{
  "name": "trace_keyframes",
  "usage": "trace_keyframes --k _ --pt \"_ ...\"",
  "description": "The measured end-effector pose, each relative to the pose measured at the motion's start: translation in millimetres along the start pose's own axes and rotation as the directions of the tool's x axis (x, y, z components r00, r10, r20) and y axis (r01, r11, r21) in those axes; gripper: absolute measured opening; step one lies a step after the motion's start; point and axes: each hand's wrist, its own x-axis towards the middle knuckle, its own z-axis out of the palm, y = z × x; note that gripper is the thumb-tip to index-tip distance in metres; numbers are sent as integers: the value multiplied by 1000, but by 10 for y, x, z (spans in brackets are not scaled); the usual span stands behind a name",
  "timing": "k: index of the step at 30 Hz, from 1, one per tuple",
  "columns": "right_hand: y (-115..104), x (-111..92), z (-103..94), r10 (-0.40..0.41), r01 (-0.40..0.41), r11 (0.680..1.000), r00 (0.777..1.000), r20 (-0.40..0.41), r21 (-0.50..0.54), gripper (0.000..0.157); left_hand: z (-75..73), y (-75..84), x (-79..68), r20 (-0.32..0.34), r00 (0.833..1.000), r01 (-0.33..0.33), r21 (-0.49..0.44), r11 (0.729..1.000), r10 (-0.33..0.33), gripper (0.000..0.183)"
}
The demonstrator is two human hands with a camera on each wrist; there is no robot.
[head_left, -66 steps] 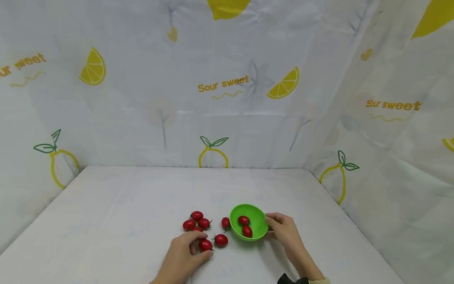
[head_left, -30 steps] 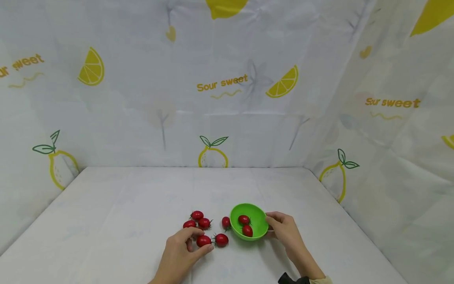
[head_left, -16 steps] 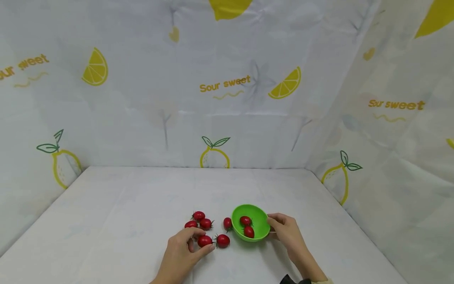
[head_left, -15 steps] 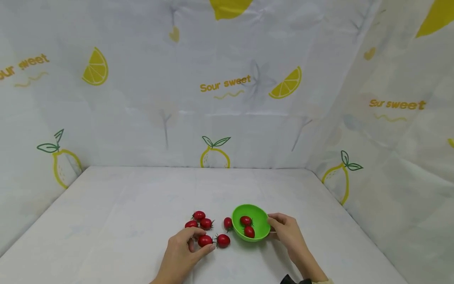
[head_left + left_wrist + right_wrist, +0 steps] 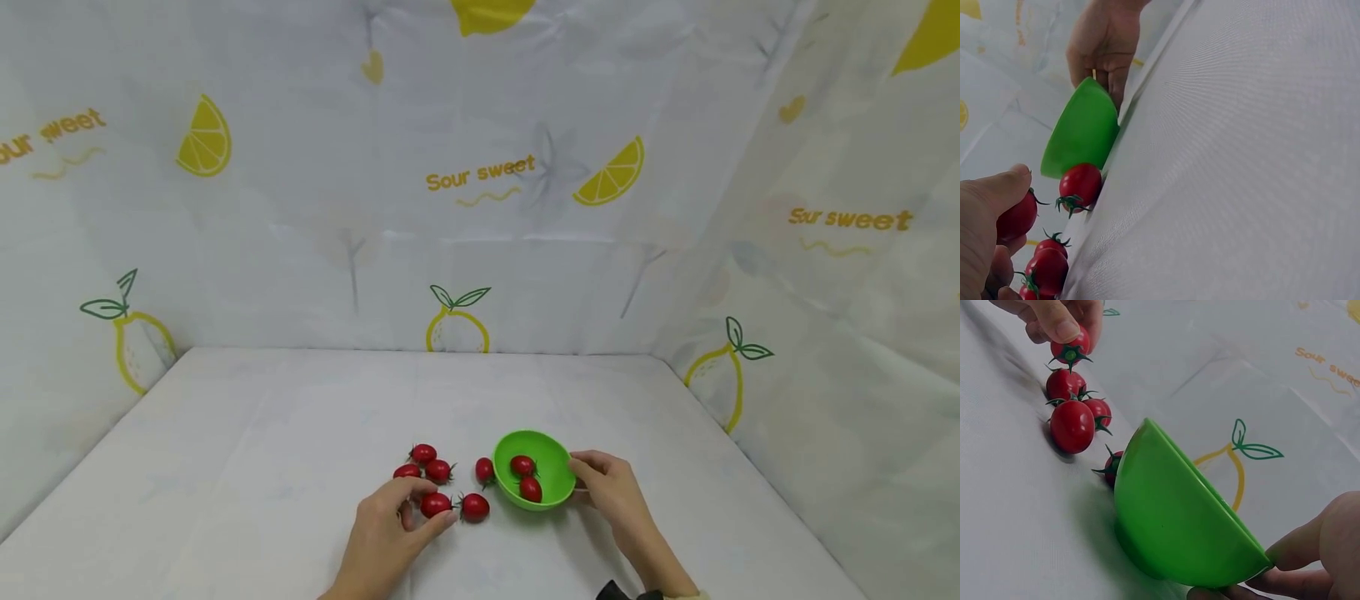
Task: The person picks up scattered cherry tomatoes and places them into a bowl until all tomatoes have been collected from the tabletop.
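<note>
A red tomato (image 5: 437, 505) is pinched in the left hand (image 5: 386, 533); a green bowl (image 5: 553, 477) is gripped by the right hand (image 5: 611, 492).
The pinched fruit is held narrowly between thumb and fingers, near a loose tomato (image 5: 475, 507) on the white table (image 5: 300, 433). The bowl is grasped at its right rim, and two tomatoes (image 5: 522, 466) are contained in it. Another tomato (image 5: 1081, 185) is seen just beside its left wall, and three more (image 5: 438, 472) are clustered beyond the left fingertips.

Red tomato (image 5: 436, 505) in left hand (image 5: 384, 535), two more tomatoes (image 5: 522, 466) in green bowl (image 5: 553, 462)
</note>
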Motion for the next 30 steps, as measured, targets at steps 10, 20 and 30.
trace_keyframes --k 10,20,30 --pt "1 -2 -15 20 -20 1000 1000 1 -4 32 10 21 2 -14 1000 0 -30 1000 0 37" --pt "-13 20 -18 6 -6 1000 1000 3 -9 32 65 113 29 -42 999 -15 -110 994 10 35" --pt "-17 4 -8 4 -4 1000 1000 7 -11 32 46 311 286 11 998 -63 -149 987 66 29"
